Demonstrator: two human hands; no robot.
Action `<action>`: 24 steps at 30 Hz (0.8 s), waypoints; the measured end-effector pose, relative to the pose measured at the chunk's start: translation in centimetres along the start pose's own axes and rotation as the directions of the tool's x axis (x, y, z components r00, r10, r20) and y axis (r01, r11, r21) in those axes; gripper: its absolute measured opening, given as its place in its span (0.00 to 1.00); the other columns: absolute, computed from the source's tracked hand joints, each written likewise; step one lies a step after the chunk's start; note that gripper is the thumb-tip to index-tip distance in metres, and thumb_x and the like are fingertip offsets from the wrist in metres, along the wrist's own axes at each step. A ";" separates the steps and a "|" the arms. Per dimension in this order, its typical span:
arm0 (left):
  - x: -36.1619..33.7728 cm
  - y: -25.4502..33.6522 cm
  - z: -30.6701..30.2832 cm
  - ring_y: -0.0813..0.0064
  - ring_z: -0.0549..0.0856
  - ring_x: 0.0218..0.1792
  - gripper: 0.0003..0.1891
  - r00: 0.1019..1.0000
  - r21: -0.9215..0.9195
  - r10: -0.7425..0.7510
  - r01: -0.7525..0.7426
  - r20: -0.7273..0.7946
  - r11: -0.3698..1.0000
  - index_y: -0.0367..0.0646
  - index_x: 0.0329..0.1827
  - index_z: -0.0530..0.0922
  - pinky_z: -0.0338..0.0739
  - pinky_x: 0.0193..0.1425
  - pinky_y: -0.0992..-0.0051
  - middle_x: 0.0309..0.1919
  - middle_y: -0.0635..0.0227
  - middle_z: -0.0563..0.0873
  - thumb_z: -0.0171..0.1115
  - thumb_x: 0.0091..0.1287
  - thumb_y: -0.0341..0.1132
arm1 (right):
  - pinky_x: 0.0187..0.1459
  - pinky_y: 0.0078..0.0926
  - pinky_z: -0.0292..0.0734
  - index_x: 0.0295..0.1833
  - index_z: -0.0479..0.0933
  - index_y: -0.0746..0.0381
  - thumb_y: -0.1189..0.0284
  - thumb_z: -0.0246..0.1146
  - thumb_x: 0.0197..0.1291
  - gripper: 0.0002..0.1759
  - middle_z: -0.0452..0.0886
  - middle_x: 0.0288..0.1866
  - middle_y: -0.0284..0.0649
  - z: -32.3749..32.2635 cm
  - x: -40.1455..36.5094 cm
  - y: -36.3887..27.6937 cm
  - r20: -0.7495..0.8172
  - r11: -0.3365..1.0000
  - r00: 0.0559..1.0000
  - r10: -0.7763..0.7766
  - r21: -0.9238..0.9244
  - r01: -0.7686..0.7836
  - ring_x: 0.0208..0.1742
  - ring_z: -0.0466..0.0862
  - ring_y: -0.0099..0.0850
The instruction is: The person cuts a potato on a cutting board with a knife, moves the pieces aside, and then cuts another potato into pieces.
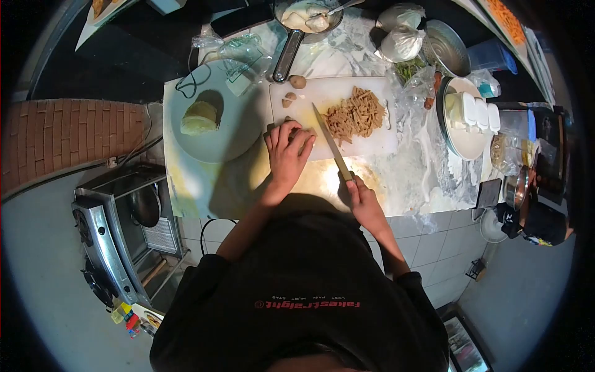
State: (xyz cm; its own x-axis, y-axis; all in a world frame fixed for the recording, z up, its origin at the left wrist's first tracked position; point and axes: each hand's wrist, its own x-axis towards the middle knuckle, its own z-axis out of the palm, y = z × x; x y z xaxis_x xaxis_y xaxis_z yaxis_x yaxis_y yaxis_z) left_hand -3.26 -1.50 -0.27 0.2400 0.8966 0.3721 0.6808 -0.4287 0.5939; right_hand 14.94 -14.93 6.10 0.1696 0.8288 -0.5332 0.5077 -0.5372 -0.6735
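Hands at work on a white cutting board (pixel 372 139): left hand (pixel 286 152) curled down over a mostly hidden brown piece (pixel 300 131); right hand (pixel 364 199) clamped on a knife (pixel 330 141), blade toward 11 o'clock. Cut strips (pixel 356 115) lie at 1 o'clock, and a plate (pixel 211 149) with a cabbage wedge (pixel 199 118) at 9 o'clock.

One camera sits on the person's head and looks almost straight down. The white cutting board (pixel 334 118) is close, just above the middle of the round, bent picture. Below the board is the person's own dark shirt (pixel 304 291). Far left and lower is a stove (pixel 118 235).
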 end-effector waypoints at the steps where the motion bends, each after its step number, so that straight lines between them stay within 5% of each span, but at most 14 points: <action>1: 0.0 -0.1 -0.1 0.65 0.76 0.51 0.07 1.000 0.002 0.002 -0.002 0.001 1.000 0.51 0.40 0.85 0.67 0.56 0.62 0.48 0.74 0.79 0.73 0.62 0.38 | 0.35 0.42 0.76 0.58 0.74 0.70 0.55 0.48 0.81 0.26 0.81 0.29 0.55 0.3 -0.3 0.5 -0.021 1.000 1.000 0.005 -0.001 -0.005 0.31 0.80 0.51; 2: -0.1 -0.2 -0.1 0.65 0.76 0.51 0.07 1.000 0.004 0.006 -0.006 0.000 1.000 0.51 0.40 0.85 0.67 0.56 0.62 0.48 0.74 0.79 0.73 0.62 0.38 | 0.30 0.36 0.75 0.59 0.75 0.69 0.53 0.48 0.81 0.27 0.78 0.24 0.48 0.5 -0.6 0.8 -0.042 1.000 0.999 0.012 -0.002 -0.012 0.22 0.76 0.40; 6: -0.2 -0.3 0.1 0.65 0.75 0.52 0.08 1.000 0.000 0.024 -0.024 -0.020 1.000 0.51 0.41 0.85 0.67 0.56 0.61 0.48 0.74 0.79 0.73 0.61 0.38 | 0.21 0.29 0.67 0.57 0.75 0.66 0.51 0.47 0.81 0.27 0.75 0.22 0.38 0.7 -1.6 0.5 -0.016 0.970 0.998 0.063 0.235 -0.058 0.16 0.71 0.29; 8: -0.2 -0.2 0.0 0.65 0.75 0.52 0.08 0.999 -0.004 0.030 -0.030 -0.029 1.000 0.51 0.40 0.85 0.67 0.56 0.61 0.48 0.74 0.79 0.73 0.61 0.38 | 0.17 0.23 0.61 0.57 0.75 0.65 0.49 0.47 0.81 0.28 0.73 0.22 0.31 0.2 -1.8 -0.2 0.219 0.806 0.948 0.231 0.503 -0.312 0.13 0.67 0.22; 9: -0.2 -0.2 0.0 0.65 0.74 0.51 0.08 0.999 0.000 0.037 -0.037 -0.018 0.999 0.50 0.42 0.85 0.67 0.56 0.62 0.48 0.73 0.79 0.73 0.62 0.38 | 0.17 0.23 0.61 0.57 0.75 0.65 0.49 0.47 0.81 0.28 0.73 0.22 0.31 0.3 -1.8 -0.1 0.215 0.807 0.950 0.225 0.505 -0.306 0.13 0.67 0.22; 11: -0.2 -0.3 -0.1 0.65 0.74 0.49 0.09 0.999 0.006 0.048 -0.048 -0.013 0.999 0.49 0.43 0.86 0.66 0.56 0.63 0.48 0.73 0.78 0.73 0.62 0.38 | 0.25 0.41 0.71 0.59 0.70 0.69 0.54 0.46 0.82 0.26 0.73 0.21 0.46 0.6 -1.8 0.2 0.169 0.857 0.975 0.145 0.472 -0.210 0.19 0.77 0.40; 12: -0.1 -0.3 -0.1 0.65 0.74 0.49 0.09 0.999 0.008 0.049 -0.048 -0.012 0.999 0.48 0.43 0.85 0.66 0.56 0.63 0.48 0.72 0.78 0.73 0.62 0.38 | 0.25 0.41 0.71 0.59 0.70 0.69 0.54 0.46 0.82 0.26 0.73 0.21 0.46 0.9 -1.8 0.3 0.166 0.858 0.976 0.140 0.471 -0.204 0.19 0.77 0.40; 14: -0.2 -0.4 -0.1 0.65 0.74 0.49 0.09 0.999 0.008 0.051 -0.051 -0.013 0.999 0.48 0.43 0.85 0.66 0.55 0.63 0.48 0.72 0.78 0.73 0.63 0.38 | 0.27 0.49 0.74 0.55 0.70 0.69 0.58 0.48 0.81 0.22 0.80 0.25 0.57 1.7 -2.1 0.3 -0.165 0.992 0.981 -0.103 0.049 0.112 0.23 0.80 0.57; 17: -0.2 -0.4 -0.1 0.64 0.74 0.49 0.10 0.998 0.023 0.058 -0.058 -0.014 0.998 0.47 0.43 0.85 0.66 0.55 0.63 0.48 0.72 0.78 0.73 0.63 0.38 | 0.33 0.58 0.76 0.50 0.70 0.69 0.62 0.49 0.80 0.18 0.82 0.31 0.65 2.0 -1.9 0.4 -0.135 0.984 0.978 -0.161 -0.103 0.147 0.33 0.81 0.67; 24: -0.4 -0.3 -0.1 0.64 0.74 0.52 0.09 0.999 -0.002 0.042 -0.042 -0.010 0.999 0.49 0.43 0.84 0.65 0.57 0.62 0.48 0.73 0.78 0.72 0.62 0.39 | 0.33 0.60 0.77 0.48 0.68 0.67 0.62 0.51 0.79 0.16 0.82 0.31 0.64 3.3 -2.0 0.0 -0.147 0.967 0.983 -0.113 -0.242 0.076 0.33 0.83 0.65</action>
State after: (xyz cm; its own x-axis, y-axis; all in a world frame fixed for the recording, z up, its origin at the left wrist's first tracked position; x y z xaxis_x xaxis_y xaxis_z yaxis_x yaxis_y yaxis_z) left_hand -3.61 -1.72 -0.53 0.2612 0.8768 0.4037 0.6691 -0.4659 0.5790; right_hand 11.81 -17.08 5.50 0.2329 0.8983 -0.3725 0.7086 -0.4191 -0.5677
